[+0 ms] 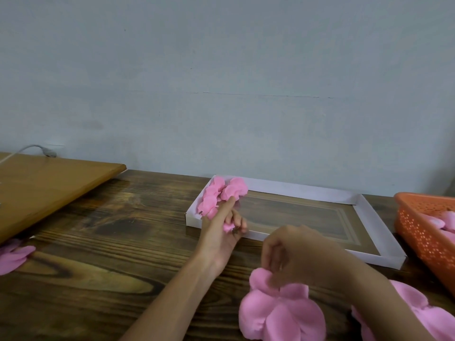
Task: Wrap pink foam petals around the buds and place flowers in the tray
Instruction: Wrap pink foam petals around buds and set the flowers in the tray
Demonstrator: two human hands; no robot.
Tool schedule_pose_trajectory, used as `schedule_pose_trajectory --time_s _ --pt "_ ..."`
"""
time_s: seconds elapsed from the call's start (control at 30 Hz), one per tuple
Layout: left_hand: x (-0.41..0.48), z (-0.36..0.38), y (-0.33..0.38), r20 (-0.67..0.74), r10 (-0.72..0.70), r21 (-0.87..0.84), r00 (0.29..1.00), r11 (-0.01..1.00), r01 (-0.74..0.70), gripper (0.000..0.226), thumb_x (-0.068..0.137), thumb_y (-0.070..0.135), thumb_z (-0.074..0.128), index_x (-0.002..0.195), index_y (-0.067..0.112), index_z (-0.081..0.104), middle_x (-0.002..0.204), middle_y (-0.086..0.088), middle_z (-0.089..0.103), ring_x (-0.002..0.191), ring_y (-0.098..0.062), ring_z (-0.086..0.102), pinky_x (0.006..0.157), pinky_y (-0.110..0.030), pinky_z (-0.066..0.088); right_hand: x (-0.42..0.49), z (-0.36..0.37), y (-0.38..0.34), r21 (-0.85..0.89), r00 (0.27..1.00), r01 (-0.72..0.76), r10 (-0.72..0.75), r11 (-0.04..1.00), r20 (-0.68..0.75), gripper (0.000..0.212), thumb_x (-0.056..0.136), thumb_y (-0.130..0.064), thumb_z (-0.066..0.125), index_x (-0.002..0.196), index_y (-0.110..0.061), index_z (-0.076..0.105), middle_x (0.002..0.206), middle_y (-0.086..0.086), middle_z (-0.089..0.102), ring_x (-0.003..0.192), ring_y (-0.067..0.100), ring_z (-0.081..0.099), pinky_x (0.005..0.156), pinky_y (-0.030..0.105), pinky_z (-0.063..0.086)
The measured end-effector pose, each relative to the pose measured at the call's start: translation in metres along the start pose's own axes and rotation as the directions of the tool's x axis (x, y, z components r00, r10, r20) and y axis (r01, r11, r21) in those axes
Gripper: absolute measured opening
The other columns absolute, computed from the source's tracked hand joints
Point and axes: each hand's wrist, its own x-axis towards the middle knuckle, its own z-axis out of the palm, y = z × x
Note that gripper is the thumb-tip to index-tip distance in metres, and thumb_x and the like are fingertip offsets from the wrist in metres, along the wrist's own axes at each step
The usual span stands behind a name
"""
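A shallow white tray [384,231] lies on the wooden table, with several pink foam flowers [224,191] in its far left corner. My left hand [221,231] reaches over the tray's near left edge; its fingers are curled around a small pink bud [227,227] while the index finger points at the flowers. My right hand [293,254] hovers near the table's front and pinches the top of a large pink foam petal piece [278,313], which hangs down from it.
An orange perforated basket [418,232] with pink pieces stands at the right. More pink petals [408,313] lie at the lower right, and others [14,257] at the left edge. A lighter wooden board [49,190] lies at the back left, with a grey wall behind.
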Motion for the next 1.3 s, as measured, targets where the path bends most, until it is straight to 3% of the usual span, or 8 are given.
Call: schedule_pose_trajectory --time_s 0.07,0.23,0.53,0.67,0.83,1.03,1.13,1.3 --pt "0.001 -0.001 -0.001 -0.003 -0.01 -0.005 1.0 1.0 0.01 0.05 0.085 0.036 0.08 0.051 0.022 0.046 0.056 0.001 0.046 0.053 -0.015 0.052 0.056 -0.027 0.048 0.005 -0.003 -0.001 -0.015 0.999 0.007 -0.006 1.0 0.041 0.017 0.073 -0.025 0.089 0.085 -0.027 0.076 0.082 -0.013 0.076 0.078 0.005 0.071 0.079 0.032 0.063" --pt "0.003 -0.003 -0.005 0.05 -0.033 0.007 0.998 0.999 0.033 0.054 0.07 0.045 0.093 0.053 0.02 0.048 0.058 -0.002 0.048 0.057 -0.017 0.052 0.057 -0.028 0.05 0.015 -0.013 -0.004 0.023 0.986 0.067 -0.07 0.997 0.154 0.015 0.081 -0.022 0.084 0.081 -0.031 0.072 0.077 -0.015 0.071 0.066 -0.003 0.061 0.068 0.016 0.051" --pt "0.006 -0.002 -0.004 0.051 -0.036 -0.007 0.998 0.999 0.036 0.056 0.074 0.046 0.091 0.058 0.021 0.044 0.063 -0.002 0.051 0.066 -0.017 0.057 0.065 -0.03 0.051 0.017 -0.033 0.002 0.414 0.968 0.034 -0.133 0.91 0.213 0.008 0.089 -0.014 0.08 0.093 -0.018 0.074 0.085 0.004 0.076 0.076 0.008 0.064 0.069 0.018 0.048" --pt "0.004 -0.002 -0.005 0.084 -0.028 0.002 0.996 1.0 0.028 0.052 0.073 0.046 0.091 0.054 0.022 0.049 0.062 -0.002 0.051 0.064 -0.017 0.054 0.062 -0.03 0.049 0.016 -0.031 0.005 0.253 0.951 0.045 -0.119 0.966 0.286 0.015 0.091 -0.012 0.077 0.103 -0.019 0.07 0.092 0.004 0.08 0.075 0.003 0.067 0.071 0.015 0.051" --pt "0.003 -0.003 -0.005 0.1 -0.043 0.023 0.994 0.999 0.041 0.055 0.072 0.047 0.091 0.054 0.021 0.047 0.063 -0.002 0.052 0.063 -0.017 0.054 0.06 -0.029 0.049 0.009 -0.036 0.0 0.126 0.941 0.114 -0.148 0.985 0.305 0.016 0.099 -0.015 0.066 0.094 -0.029 0.061 0.068 -0.018 0.067 0.061 -0.005 0.056 0.062 0.013 0.042" --pt "0.004 -0.003 -0.004 0.088 -0.05 0.005 0.995 0.999 0.05 0.057 0.072 0.045 0.093 0.053 0.022 0.045 0.063 -0.002 0.051 0.062 -0.017 0.053 0.058 -0.028 0.048 0.003 -0.043 -0.005 0.051 0.953 0.173 -0.18 0.984 0.244 0.01 0.096 -0.023 0.072 0.088 -0.027 0.067 0.101 0.0 0.073 0.094 0.016 0.066 0.087 0.03 0.052" --pt "0.005 -0.003 -0.004 0.075 -0.043 -0.014 0.996 0.999 0.045 0.058 0.07 0.045 0.093 0.052 0.022 0.044 0.062 -0.002 0.051 0.061 -0.017 0.053 0.057 -0.028 0.049 -0.001 -0.046 0.0 0.291 0.966 0.102 -0.165 0.951 0.199 0.012 0.095 -0.022 0.072 0.085 -0.025 0.066 0.09 -0.001 0.067 0.083 0.007 0.06 0.074 0.016 0.046" --pt "0.002 -0.002 -0.002 0.058 -0.059 -0.056 0.997 0.996 0.062 0.048 0.085 0.038 0.082 0.057 0.02 0.047 0.063 0.0 0.05 0.061 -0.014 0.05 0.059 -0.026 0.049 0.008 -0.036 0.008 0.734 0.977 0.021 -0.169 0.679 0.127 0.024 0.095 -0.008 0.061 0.076 -0.02 0.052 0.075 -0.006 0.052 0.073 0.008 0.051 0.073 0.018 0.048"
